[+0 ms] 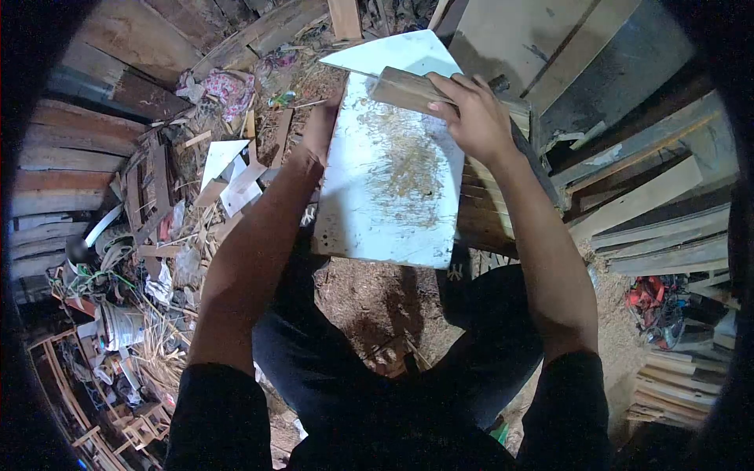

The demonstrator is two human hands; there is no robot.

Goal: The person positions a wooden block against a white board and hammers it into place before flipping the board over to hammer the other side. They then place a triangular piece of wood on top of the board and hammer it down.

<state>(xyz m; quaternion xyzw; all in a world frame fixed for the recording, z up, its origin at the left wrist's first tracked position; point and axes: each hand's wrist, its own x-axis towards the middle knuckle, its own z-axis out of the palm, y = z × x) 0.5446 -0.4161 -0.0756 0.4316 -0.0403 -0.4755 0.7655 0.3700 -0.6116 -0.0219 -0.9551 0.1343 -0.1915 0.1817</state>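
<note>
Wooden block [412, 90] is sitting near the top center of the frame, right hand [473, 114] gripping its right end over a scuffed white board [393, 188]. Left hand [320, 129] is hugging the board's left edge, fingers mostly hidden, so can't tell how open. White triangular piece [404, 52] is poking out just above the block.

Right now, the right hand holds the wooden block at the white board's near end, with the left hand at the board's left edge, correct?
No: the head view shows the wooden block at the far end of the white board. The right hand holds it, with the left hand at the left edge.
</note>
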